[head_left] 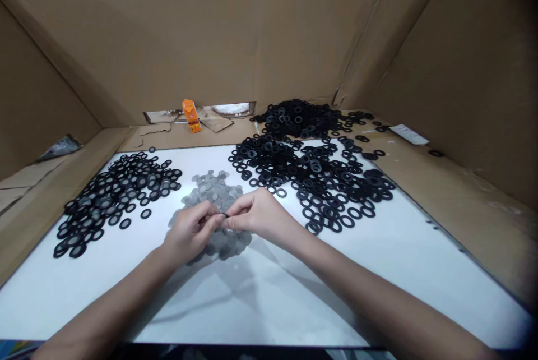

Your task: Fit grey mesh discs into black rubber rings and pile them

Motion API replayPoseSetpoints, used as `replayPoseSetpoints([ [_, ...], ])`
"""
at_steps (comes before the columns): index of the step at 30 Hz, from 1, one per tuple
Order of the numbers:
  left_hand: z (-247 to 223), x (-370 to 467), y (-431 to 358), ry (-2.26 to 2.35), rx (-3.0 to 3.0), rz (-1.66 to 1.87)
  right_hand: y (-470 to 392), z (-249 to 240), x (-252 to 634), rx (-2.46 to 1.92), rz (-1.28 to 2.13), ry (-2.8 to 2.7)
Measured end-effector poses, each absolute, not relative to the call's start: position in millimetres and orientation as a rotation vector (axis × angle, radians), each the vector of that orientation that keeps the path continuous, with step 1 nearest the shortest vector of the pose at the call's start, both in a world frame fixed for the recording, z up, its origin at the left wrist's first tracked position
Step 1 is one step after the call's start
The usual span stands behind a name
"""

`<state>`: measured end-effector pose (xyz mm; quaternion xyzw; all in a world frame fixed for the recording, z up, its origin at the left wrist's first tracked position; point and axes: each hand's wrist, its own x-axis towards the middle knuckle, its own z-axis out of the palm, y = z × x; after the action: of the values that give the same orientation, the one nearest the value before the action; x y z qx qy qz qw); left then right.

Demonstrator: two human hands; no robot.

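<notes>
My left hand (194,229) and my right hand (251,211) meet over the middle of the white board, fingertips pinched together. Between them shows the dark edge of a black ring (226,215), mostly hidden by the fingers. Whether a disc sits in this ring I cannot tell. Below and behind the hands spreads a pile of thin grey mesh-like discs (216,186). To the left lies a heap of black rings with grey discs in them (125,186). Plain black rings (332,180) with open centres are heaped to the right.
A taller mound of black rings (296,118) stands at the back right. Cardboard walls (168,29) surround the white board (286,304). An orange carton (191,116) stands by a slot in the back wall. A white paper (409,134) lies on the right cardboard.
</notes>
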<state>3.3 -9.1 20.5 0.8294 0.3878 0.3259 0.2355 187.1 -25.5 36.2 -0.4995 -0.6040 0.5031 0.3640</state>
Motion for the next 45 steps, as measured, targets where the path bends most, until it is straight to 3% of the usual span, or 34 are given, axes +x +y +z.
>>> replayPoseSetpoints([
  [4,26,0,-2,0.979,2.421,0.637,-24,38,189,-1.342,1.199,-1.668],
  [10,11,5,-13,1.052,2.124,1.194,-28,37,173,-1.089,1.432,-1.297],
  [14,5,10,-20,0.991,1.843,1.284,-39,39,158,-0.907,1.669,-0.938],
  [26,19,1,-4,0.928,1.932,0.93,-36,26,160,-1.015,1.417,-1.173],
  [45,12,9,-10,1.003,1.741,1.12,-37,34,163,-1.083,1.379,-1.193],
])
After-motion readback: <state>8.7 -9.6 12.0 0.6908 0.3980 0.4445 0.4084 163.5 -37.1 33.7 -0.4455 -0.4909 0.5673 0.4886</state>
